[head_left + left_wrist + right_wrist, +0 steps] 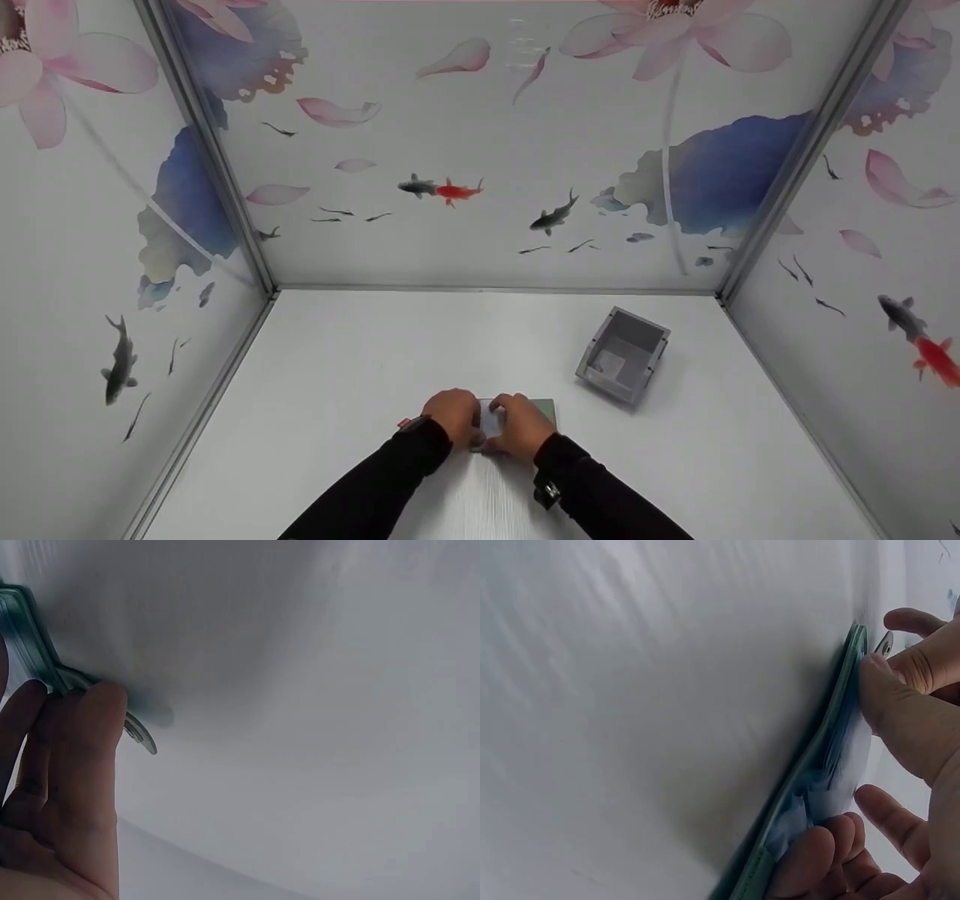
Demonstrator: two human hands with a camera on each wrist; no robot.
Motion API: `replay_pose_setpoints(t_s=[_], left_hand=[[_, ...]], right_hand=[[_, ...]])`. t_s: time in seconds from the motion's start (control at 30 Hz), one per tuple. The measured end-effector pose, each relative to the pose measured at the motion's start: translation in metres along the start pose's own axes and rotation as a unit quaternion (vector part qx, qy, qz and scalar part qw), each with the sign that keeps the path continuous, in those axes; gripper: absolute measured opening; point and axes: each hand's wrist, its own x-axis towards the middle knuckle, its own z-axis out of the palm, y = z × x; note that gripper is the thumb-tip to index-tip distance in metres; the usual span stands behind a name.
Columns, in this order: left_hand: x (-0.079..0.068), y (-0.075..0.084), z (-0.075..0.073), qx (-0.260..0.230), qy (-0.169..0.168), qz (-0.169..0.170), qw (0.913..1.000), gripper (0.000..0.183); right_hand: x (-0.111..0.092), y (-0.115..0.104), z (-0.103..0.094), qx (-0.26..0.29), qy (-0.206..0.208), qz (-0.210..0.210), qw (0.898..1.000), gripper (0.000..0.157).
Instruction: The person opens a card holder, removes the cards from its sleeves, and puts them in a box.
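Observation:
A green card holder (545,409) lies opened out on the white table, with clear plastic sleeves (492,422) over its left part. My left hand (454,416) grips the holder's left edge, where the left wrist view shows fingers round a green strap with a metal snap tab (140,733). On the sleeves, my right hand (523,429) pinches with thumb and curled fingers. The right wrist view shows the green cover (810,757) edge-on beside the stacked sleeves (853,754). Fingers hide much of the holder.
A grey plastic bin (626,356) stands tilted in angle at the back right, with a pale label inside. White panels (480,255) printed with lotus and fish rise at the back and both sides of the table (360,352).

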Motion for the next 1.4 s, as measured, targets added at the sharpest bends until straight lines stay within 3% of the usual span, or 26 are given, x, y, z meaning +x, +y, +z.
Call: replay_pose_setpoints(t_s=[0.2, 0.5, 0.57, 0.73, 0.77, 0.93, 1.03, 1.23, 1.4], left_hand=[[0.001, 0.001, 0.006, 0.006, 0.026, 0.007, 0.9996, 0.035], [-0.001, 0.006, 0.0, 0.026, 0.012, 0.025, 0.9993, 0.025], [0.0, 0.006, 0.002, 0.024, 0.014, 0.031, 0.9991, 0.027], [0.002, 0.004, 0.009, 0.044, 0.029, 0.046, 0.9976, 0.045], [0.002, 0.004, 0.01, 0.052, 0.032, 0.048, 0.997, 0.047], [-0.001, 0.007, 0.008, 0.067, 0.034, 0.048, 0.996, 0.043], [-0.004, 0.009, 0.005, 0.069, 0.033, 0.047, 0.9959, 0.039], [-0.002, 0.007, 0.01, 0.087, 0.037, 0.049, 0.9943, 0.042], [-0.002, 0.007, 0.011, 0.09, 0.036, 0.052, 0.9939, 0.045]], right_hand=[[0.001, 0.005, -0.001, -0.001, 0.006, -0.013, 1.0, 0.072], [0.004, 0.012, 0.001, 0.016, 0.014, -0.006, 1.0, 0.069], [0.002, 0.011, 0.0, 0.008, 0.026, -0.007, 1.0, 0.058], [-0.001, 0.014, -0.003, -0.009, 0.077, -0.007, 0.997, 0.007], [-0.001, 0.015, -0.004, -0.003, 0.088, -0.002, 0.996, 0.003], [-0.001, 0.02, -0.01, 0.036, 0.122, 0.045, 0.991, 0.028], [-0.002, 0.024, -0.013, 0.031, 0.128, 0.058, 0.99, 0.025], [-0.006, 0.034, -0.015, 0.007, 0.12, 0.059, 0.991, 0.001], [-0.007, 0.042, -0.017, 0.006, 0.121, 0.076, 0.99, 0.016]])
